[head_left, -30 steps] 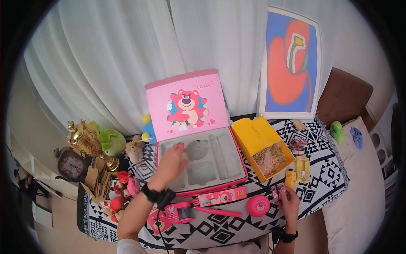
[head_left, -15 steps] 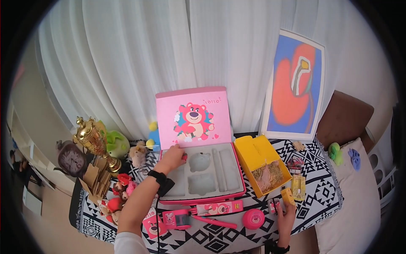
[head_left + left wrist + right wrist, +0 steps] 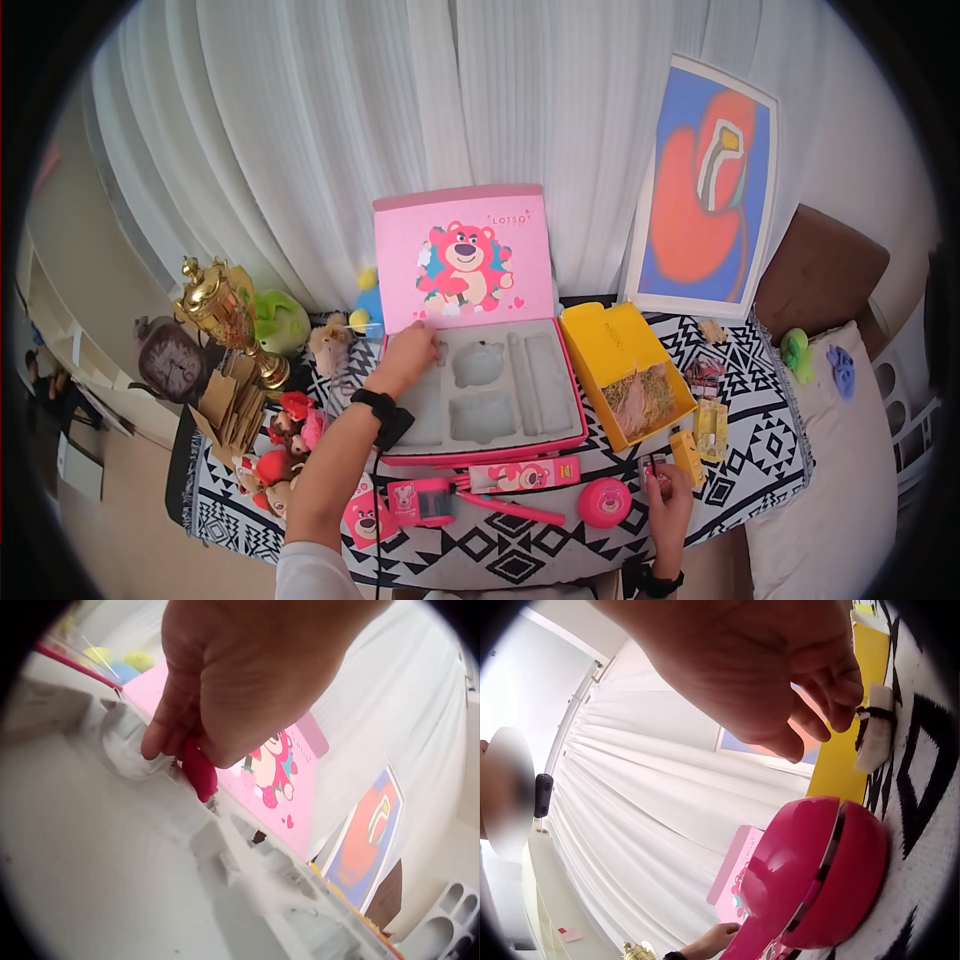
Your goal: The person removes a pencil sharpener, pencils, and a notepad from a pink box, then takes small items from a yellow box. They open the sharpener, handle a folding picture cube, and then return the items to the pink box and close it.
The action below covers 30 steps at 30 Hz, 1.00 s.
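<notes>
My left hand point(image 3: 410, 358) is at the back left corner of the grey moulded tray point(image 3: 432, 412) inside an open pink bear gift box point(image 3: 465, 262). Its thumb and fingers pinch a small dark-pink rounded piece point(image 3: 199, 772), seen close over a hollow in the left wrist view. The fingers hide part of this piece. My right hand point(image 3: 672, 505) hovers at the table's front right, fingers loosely bent. Below its fingertips lies a small white block with a black band point(image 3: 877, 727). A round pink bear case point(image 3: 605, 502) sits just left of that hand.
In front of the box lie a bear-print pencil box point(image 3: 525, 474), a pink pen point(image 3: 512, 507), a pink sharpener-like box point(image 3: 420, 503) and a bear card point(image 3: 368, 517). An open yellow box point(image 3: 625, 375) stands right. A gold trophy point(image 3: 228, 318) and plush toys point(image 3: 300, 425) stand left.
My left hand has moved to the tray's back left corner, carrying the small pink piece. My right hand, beside the yellow block half a second ago, is now left of it. The head view has shifted.
</notes>
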Each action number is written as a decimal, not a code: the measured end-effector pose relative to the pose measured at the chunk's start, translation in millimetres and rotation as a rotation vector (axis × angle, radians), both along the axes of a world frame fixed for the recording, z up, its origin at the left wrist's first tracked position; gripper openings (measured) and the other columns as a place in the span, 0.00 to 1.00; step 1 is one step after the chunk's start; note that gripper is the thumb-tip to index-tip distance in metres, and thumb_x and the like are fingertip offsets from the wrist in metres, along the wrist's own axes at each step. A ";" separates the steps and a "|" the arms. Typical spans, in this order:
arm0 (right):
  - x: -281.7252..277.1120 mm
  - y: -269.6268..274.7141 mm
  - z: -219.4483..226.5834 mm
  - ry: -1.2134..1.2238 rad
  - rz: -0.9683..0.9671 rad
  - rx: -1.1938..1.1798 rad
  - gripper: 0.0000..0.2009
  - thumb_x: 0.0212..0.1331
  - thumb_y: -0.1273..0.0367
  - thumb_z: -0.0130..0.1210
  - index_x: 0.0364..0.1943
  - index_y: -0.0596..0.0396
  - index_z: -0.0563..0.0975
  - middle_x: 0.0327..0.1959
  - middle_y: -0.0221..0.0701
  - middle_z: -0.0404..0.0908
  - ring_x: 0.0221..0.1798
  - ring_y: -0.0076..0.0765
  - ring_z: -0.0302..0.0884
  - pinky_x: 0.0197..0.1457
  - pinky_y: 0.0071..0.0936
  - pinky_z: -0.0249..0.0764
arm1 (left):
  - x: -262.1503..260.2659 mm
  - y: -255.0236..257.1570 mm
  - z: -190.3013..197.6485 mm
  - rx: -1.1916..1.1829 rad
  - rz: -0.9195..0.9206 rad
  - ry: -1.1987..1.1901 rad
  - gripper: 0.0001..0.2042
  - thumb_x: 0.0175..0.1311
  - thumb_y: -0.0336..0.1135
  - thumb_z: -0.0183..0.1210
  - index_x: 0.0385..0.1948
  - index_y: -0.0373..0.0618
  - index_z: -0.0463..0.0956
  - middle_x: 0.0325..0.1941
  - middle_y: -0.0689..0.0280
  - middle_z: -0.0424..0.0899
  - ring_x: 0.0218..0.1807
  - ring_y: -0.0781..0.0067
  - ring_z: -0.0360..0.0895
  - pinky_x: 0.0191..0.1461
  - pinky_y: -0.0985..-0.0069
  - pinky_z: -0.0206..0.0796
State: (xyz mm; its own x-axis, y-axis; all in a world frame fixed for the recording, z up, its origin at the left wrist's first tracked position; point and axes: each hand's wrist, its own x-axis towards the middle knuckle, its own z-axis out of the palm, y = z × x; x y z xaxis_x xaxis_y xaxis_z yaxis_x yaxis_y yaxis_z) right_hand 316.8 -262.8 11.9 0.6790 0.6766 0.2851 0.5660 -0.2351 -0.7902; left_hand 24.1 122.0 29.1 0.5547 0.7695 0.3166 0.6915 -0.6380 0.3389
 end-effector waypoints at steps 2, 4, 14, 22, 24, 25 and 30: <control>-10.7 5.9 14.2 0.021 0.001 0.003 0.07 0.59 0.74 0.58 0.40 0.60 0.77 0.38 0.33 0.75 0.33 0.27 0.72 0.35 0.21 0.69 | -2.4 4.3 0.4 -0.005 0.013 -0.031 0.04 0.49 0.26 0.56 0.24 0.37 0.79 0.33 0.50 0.78 0.38 0.48 0.78 0.45 0.58 0.71; -10.4 6.9 13.3 0.007 0.014 0.032 0.07 0.59 0.74 0.58 0.40 0.60 0.77 0.37 0.31 0.76 0.32 0.24 0.72 0.35 0.20 0.69 | -5.1 0.3 -2.6 -0.049 0.002 -0.068 0.05 0.49 0.27 0.55 0.25 0.36 0.78 0.30 0.50 0.78 0.38 0.48 0.77 0.45 0.59 0.70; 7.6 29.7 25.0 0.304 0.089 0.173 0.09 0.59 0.74 0.58 0.44 0.60 0.78 0.40 0.28 0.76 0.29 0.16 0.70 0.32 0.14 0.68 | -9.9 -25.4 3.6 -0.216 -0.167 -0.067 0.11 0.45 0.23 0.57 0.33 0.38 0.78 0.36 0.53 0.78 0.43 0.49 0.74 0.52 0.60 0.64; -13.1 35.5 33.3 0.380 0.161 0.179 0.10 0.60 0.75 0.58 0.44 0.59 0.78 0.43 0.28 0.76 0.29 0.15 0.70 0.32 0.13 0.67 | -2.3 -76.1 42.9 0.001 -0.111 -0.109 0.12 0.44 0.21 0.60 0.35 0.38 0.78 0.36 0.56 0.78 0.40 0.55 0.75 0.46 0.64 0.68; -16.0 33.3 29.8 0.446 0.202 0.166 0.11 0.58 0.76 0.59 0.45 0.59 0.78 0.44 0.28 0.76 0.30 0.15 0.71 0.33 0.13 0.68 | -0.9 -117.1 69.5 -0.205 -0.175 -0.238 0.10 0.47 0.22 0.62 0.34 0.38 0.77 0.35 0.60 0.78 0.36 0.64 0.76 0.42 0.70 0.69; -21.0 31.8 31.1 0.452 0.203 0.154 0.11 0.58 0.76 0.59 0.45 0.59 0.78 0.44 0.28 0.76 0.30 0.15 0.71 0.33 0.13 0.68 | 0.1 -137.4 80.0 -0.308 -0.226 -0.303 0.09 0.49 0.22 0.63 0.34 0.39 0.77 0.33 0.62 0.78 0.34 0.68 0.76 0.40 0.74 0.69; -68.8 35.4 71.5 0.325 0.699 0.007 0.17 0.54 0.74 0.63 0.50 0.55 0.76 0.50 0.32 0.73 0.36 0.22 0.76 0.38 0.19 0.73 | 8.8 -214.9 63.6 -0.814 -0.302 -0.464 0.09 0.55 0.24 0.66 0.37 0.40 0.78 0.34 0.69 0.80 0.34 0.83 0.77 0.35 0.84 0.67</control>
